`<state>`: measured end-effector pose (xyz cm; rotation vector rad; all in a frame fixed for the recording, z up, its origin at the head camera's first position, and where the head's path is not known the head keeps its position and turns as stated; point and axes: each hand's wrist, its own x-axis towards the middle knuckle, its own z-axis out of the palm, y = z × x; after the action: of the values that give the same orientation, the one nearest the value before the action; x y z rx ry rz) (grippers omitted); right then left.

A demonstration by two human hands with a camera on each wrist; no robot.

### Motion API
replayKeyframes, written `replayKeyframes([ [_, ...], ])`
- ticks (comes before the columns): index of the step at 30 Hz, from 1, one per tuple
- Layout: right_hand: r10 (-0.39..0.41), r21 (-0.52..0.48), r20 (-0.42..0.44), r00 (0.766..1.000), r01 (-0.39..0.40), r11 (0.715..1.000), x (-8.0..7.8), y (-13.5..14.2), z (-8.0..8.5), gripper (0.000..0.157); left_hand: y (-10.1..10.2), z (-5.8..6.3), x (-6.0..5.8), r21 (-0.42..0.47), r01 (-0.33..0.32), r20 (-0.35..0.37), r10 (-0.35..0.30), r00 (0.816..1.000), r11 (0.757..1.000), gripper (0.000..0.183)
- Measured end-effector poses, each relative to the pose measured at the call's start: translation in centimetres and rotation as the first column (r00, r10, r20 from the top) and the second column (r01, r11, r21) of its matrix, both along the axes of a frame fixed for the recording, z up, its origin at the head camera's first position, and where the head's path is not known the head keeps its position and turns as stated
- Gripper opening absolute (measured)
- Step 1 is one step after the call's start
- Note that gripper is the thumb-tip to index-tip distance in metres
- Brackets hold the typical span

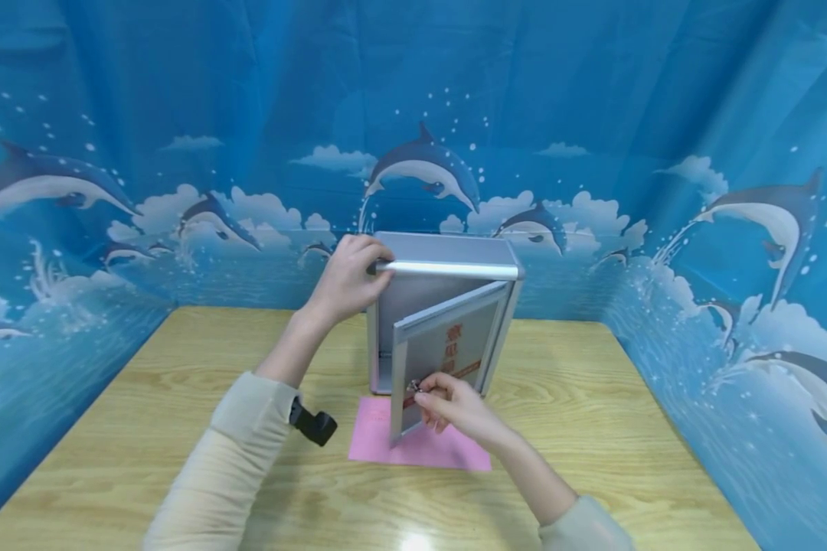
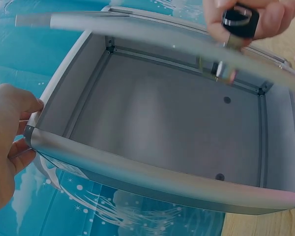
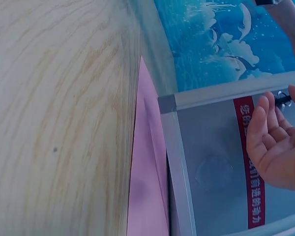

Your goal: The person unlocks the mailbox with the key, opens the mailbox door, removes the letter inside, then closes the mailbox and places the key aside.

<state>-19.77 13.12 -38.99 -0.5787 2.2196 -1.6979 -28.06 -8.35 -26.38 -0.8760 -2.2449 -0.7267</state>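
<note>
A silver metal suggestion box (image 1: 448,249) stands upright on the table, its glazed door (image 1: 448,315) swung partly outward from the right side. My left hand (image 1: 348,279) grips the upper left corner of the frame, thumb in front and fingers behind. With thumb and fingers my right hand (image 1: 458,409) pinches a black-headed key (image 2: 240,20) at the lock near the door's free edge. The bare grey interior (image 2: 152,118) shows in the left wrist view. Red lettering and a red strip (image 3: 255,187) mark the door.
A pink paper (image 1: 379,444) lies flat on the wood-grain table (image 1: 579,428), below the door and in front of the box. Blue curtains (image 1: 565,84) printed with dolphins enclose the back and sides. A black wrist camera (image 1: 313,423) sticks out from my left sleeve.
</note>
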Motion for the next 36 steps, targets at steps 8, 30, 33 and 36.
replayKeyframes([
  [8, -0.133, 0.172, -0.270, 0.954, 0.184, 0.968, -0.7, -2.1, 0.2, 0.030, -0.1, 0.0, 0.0, 0.003, 0.009, -0.003, -0.009, 1.000, 1.000, 0.015],
  [30, -0.161, 0.403, -0.495, 0.854, 0.390, 0.828, -3.4, -4.5, 1.6, 0.027, -0.1, 0.4, 0.2, -0.030, 0.012, 0.033, -0.011, 0.999, 0.999, 0.014],
  [33, -0.151, 0.425, -0.517, 0.842, 0.406, 0.809, -3.7, -4.6, 1.7, 0.027, -0.1, 0.3, 0.1, -0.028, 0.013, 0.021, -0.012, 1.000, 1.000, 0.014],
  [36, -0.152, 0.438, -0.517, 0.842, 0.413, 0.799, -4.1, -4.8, 1.8, 0.027, -0.1, 0.2, 0.1, -0.032, 0.013, 0.006, -0.013, 1.000, 0.999, 0.014],
])
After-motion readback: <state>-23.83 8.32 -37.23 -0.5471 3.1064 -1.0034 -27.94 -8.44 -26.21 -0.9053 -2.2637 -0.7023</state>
